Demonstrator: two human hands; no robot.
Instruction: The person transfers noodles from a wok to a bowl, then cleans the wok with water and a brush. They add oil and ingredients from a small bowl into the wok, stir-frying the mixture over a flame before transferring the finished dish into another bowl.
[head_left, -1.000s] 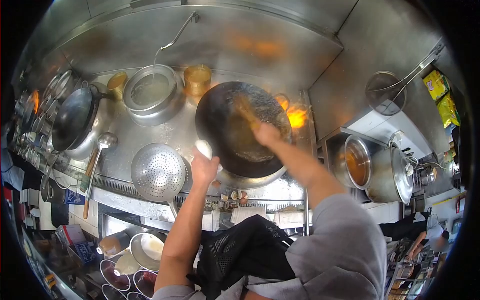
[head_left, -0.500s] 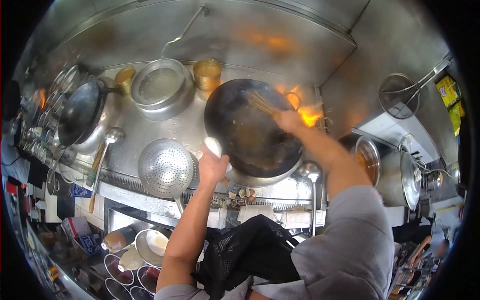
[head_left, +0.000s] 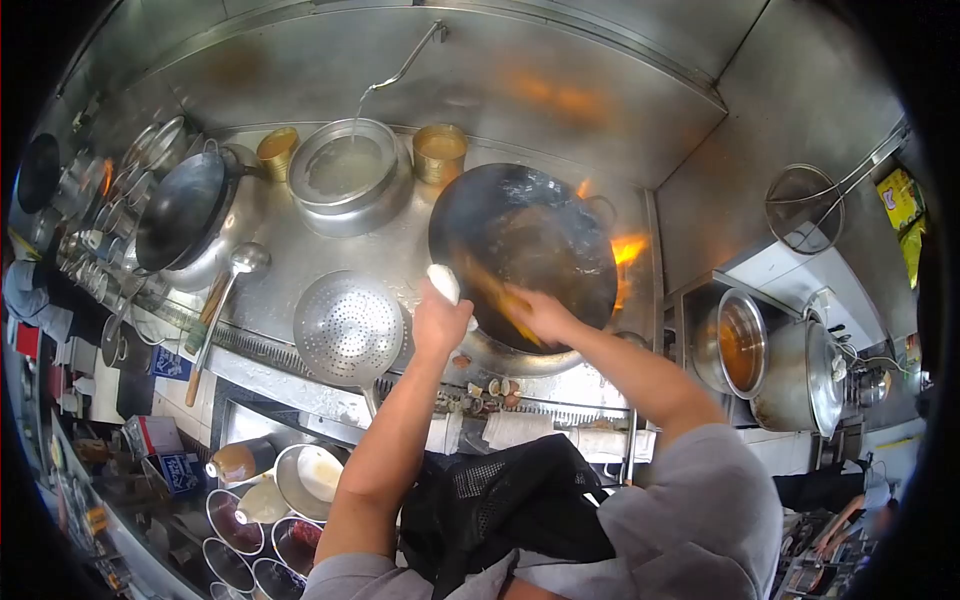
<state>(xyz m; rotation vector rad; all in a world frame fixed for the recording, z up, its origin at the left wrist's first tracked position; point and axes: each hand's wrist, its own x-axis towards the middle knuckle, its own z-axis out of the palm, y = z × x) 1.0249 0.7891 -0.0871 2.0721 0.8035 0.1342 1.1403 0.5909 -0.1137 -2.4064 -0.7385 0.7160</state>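
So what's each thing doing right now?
Big wok: on the burner, flames at its right edge.
Left hand: gripping the wok's cloth-wrapped handle.
Right hand: holding a brush inside the wok, blurred.
Tap: running into the basin.
Second wok: tilted, idle.
Strainer: lying face-down.

No text, number or brand could be read anywhere in the view. Printing was seen on a yellow packet (head_left: 902, 195) at the right edge, but it was too small and blurred to be made out. White marks were seen on a blue box (head_left: 182, 470) and on a small blue sign (head_left: 168, 363) at the lower left, and these too could not be deciphered.
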